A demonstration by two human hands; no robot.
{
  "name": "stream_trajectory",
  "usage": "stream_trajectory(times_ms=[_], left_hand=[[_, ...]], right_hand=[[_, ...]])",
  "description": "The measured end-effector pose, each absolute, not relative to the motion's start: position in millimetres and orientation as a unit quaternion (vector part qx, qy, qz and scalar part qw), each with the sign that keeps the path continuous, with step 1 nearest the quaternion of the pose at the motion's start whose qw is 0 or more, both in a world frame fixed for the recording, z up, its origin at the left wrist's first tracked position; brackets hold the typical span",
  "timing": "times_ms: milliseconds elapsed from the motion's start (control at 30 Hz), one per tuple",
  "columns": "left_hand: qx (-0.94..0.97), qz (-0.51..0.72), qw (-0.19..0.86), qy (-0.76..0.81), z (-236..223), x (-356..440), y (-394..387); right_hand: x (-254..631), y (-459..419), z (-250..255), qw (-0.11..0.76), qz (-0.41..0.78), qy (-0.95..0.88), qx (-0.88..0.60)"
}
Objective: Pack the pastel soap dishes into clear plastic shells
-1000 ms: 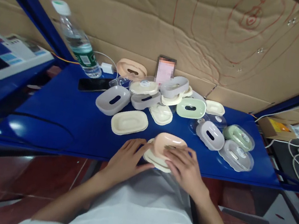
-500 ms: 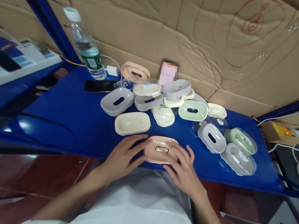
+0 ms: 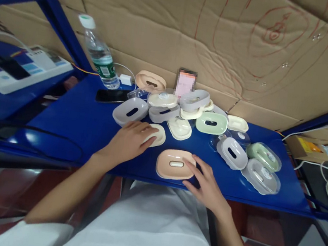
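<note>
On the blue table in front of me a peach oval soap dish (image 3: pixel 164 167) lies with its hollow side up. A pale piece shows in its centre slot. My right hand (image 3: pixel 204 184) rests at the dish's right end, fingers spread, fingertips over the rim and the thumb near the front edge. Farther left, my left hand (image 3: pixel 131 140) is bent over a cream oval tray (image 3: pixel 158 136), fingers on top and thumb at its near side. The hand covers most of that tray's left part.
Behind lie a grey soap dish (image 3: pixel 122 111), a green one (image 3: pixel 220 126) and cream pieces. Clear-wrapped dishes (image 3: pixel 263 177) are at the right. A water bottle (image 3: pixel 105 67), a dark phone (image 3: pixel 108 95) and a lit phone (image 3: pixel 185 84) stand or lie at the back, before cardboard (image 3: pixel 156 21).
My left hand has left the peach soap dish and moved up and left onto the cream tray. My right hand stays at the peach dish, which has barely moved.
</note>
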State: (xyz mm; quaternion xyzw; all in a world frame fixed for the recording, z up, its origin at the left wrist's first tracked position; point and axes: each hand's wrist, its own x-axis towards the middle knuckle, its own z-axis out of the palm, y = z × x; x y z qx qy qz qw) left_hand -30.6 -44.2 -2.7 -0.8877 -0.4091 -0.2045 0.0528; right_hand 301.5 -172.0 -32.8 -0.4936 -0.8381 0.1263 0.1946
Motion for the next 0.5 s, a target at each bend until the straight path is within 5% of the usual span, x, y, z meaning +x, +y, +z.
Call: stream_trajectory(times_ms=[233, 500], left_hand=[[-0.93, -0.083, 0.081, -0.348, -3.7, 49.5, -12.4], [-0.953, -0.127, 0.029, -0.273, -13.1, 47.5, -3.8]], right_hand=[[292.4, -169.6, -34.6, 0.201, 0.154, -0.841, -0.477], [292.7, -168.3, -31.5, 0.198, 0.14, -0.847, -0.473]])
